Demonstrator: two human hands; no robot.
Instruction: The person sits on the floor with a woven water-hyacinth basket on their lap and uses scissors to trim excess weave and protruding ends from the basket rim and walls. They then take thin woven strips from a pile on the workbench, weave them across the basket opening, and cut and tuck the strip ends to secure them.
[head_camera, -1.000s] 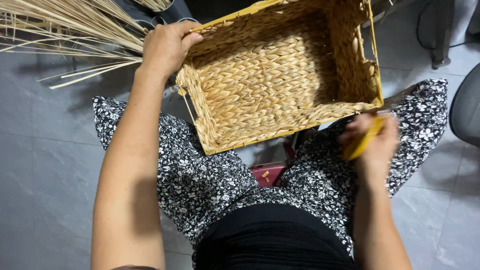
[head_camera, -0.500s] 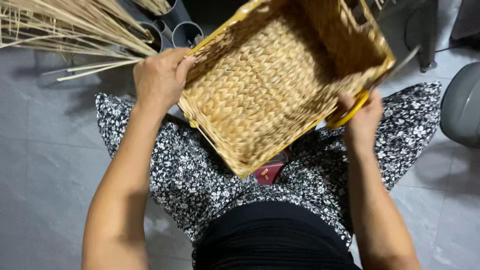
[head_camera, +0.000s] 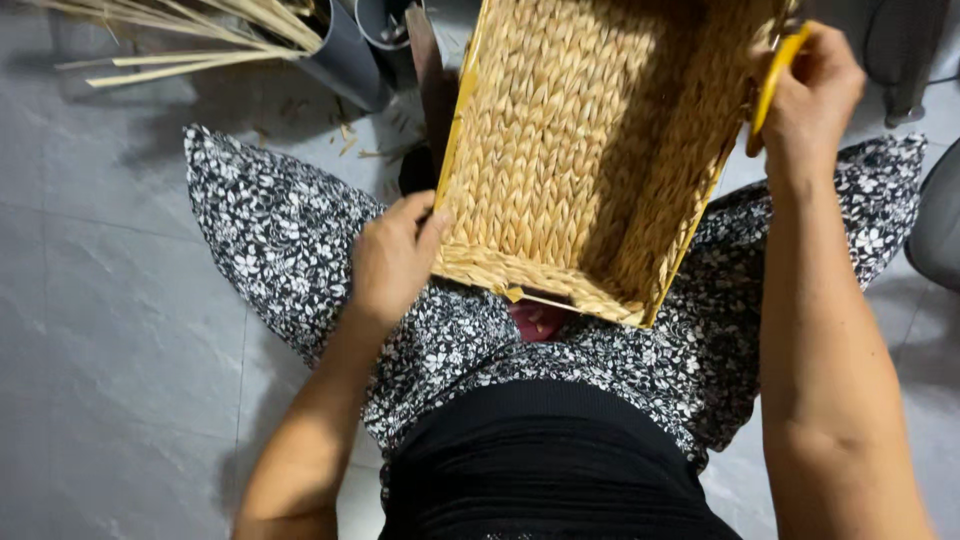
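Woven straw basket (head_camera: 590, 150), rectangular and yellow-rimmed, propped across a lap in a black-and-white floral skirt (head_camera: 290, 250), open side facing up toward the camera. Long axis running from the near short end at the knees up and slightly right, away from the body, far end cut off by the top edge. Left hand (head_camera: 395, 262) clasped at the near-left corner, thumb over the woven rim, fingers curled beneath. Right hand (head_camera: 812, 95) closed around a yellow handle (head_camera: 775, 75), perhaps of a small tool, pressed against the far-right rim; the working end not visible. Small red object (head_camera: 538, 320) peeking out under the near edge, between the knees. Bundle of pale dry reeds (head_camera: 190, 35) standing in a grey tube (head_camera: 345, 60) on the grey tile floor (head_camera: 100, 300), upper left.

Compared with 0.5 s earlier: basket swung from a diagonal lie, corner toward the body, to a nearly lengthwise one; left hand shifted from the far-left rim down to the near corner; right hand risen from the basket's lower right edge to its upper right.
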